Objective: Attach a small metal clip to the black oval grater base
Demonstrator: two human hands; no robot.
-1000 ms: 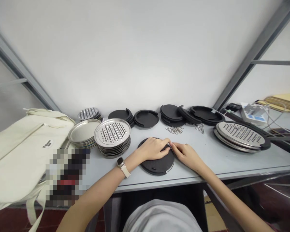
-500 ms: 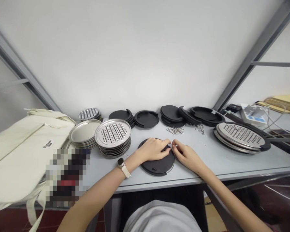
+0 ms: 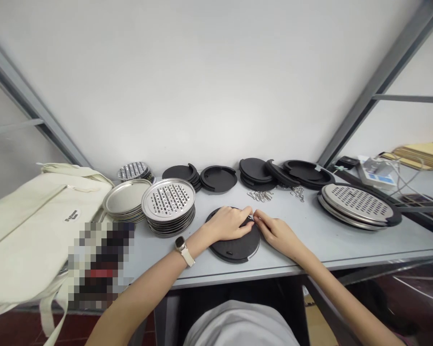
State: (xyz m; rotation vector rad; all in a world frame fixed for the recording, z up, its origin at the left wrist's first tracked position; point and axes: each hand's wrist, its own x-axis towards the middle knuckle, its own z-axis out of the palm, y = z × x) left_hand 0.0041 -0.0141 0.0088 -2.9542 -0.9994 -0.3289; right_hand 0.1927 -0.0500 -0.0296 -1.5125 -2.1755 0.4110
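A black round disc [image 3: 234, 247] with a small slot and a thin metal rim along its lower right edge lies on the table in front of me. My left hand [image 3: 229, 223] rests across it, thumb and forefinger closing in at its upper right edge. There my right hand [image 3: 274, 230] meets it, its thumb and fingertips pinched on a small shiny metal wire clip [image 3: 250, 217], mostly hidden by the fingers. Loose wire clips [image 3: 260, 195] lie in a pile just beyond, with a second heap of clips [image 3: 298, 193] to its right.
To the left stand stacked metal grater discs [image 3: 169, 199], plain metal plates [image 3: 127, 196] and a cream bag [image 3: 39, 230]. Black round holders [image 3: 219, 178] line the wall. Grater discs in a black holder [image 3: 359, 202] lie right, near a white power box [image 3: 377, 172].
My right hand has shifted slightly left and up, its fingertips closer to those of my left hand. The disc and my left hand stay nearly in place.
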